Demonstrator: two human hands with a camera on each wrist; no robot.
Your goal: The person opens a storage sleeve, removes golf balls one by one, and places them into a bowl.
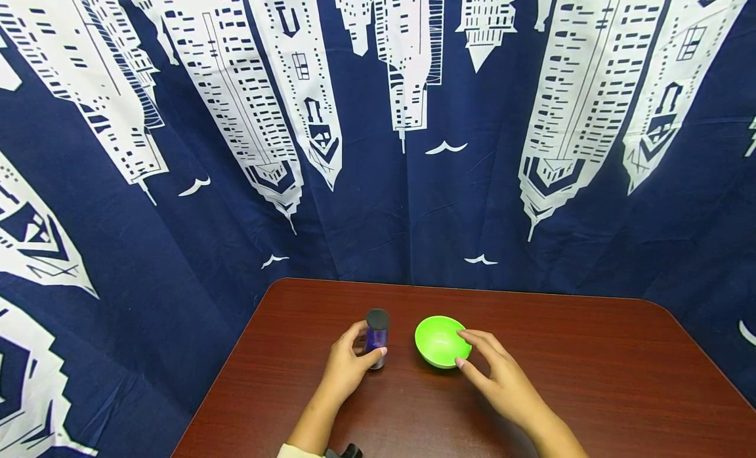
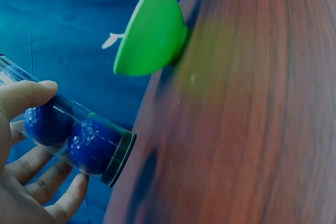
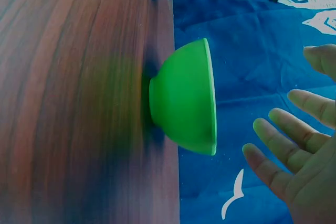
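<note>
In the head view my left hand (image 1: pixel 345 367) grips an upright clear tube (image 1: pixel 376 338) with dark caps, thumb on one side and fingers on the other. Blue balls (image 2: pixel 93 146) show through its wall in the left wrist view, and its lower cap is close over the tabletop. To the right of the tube a bright green bowl (image 1: pixel 438 340) stands upright on the table. My right hand (image 1: pixel 504 382) is beside the bowl's right rim with fingers spread and nothing in them; the right wrist view shows a gap between fingertips and bowl.
The reddish-brown wooden table (image 1: pixel 590 359) has rounded far corners. Behind it and to the left hangs a navy cloth (image 1: pixel 378 228) printed with white buildings and birds. A small black object (image 1: pixel 352 451) shows by my left sleeve at the bottom edge.
</note>
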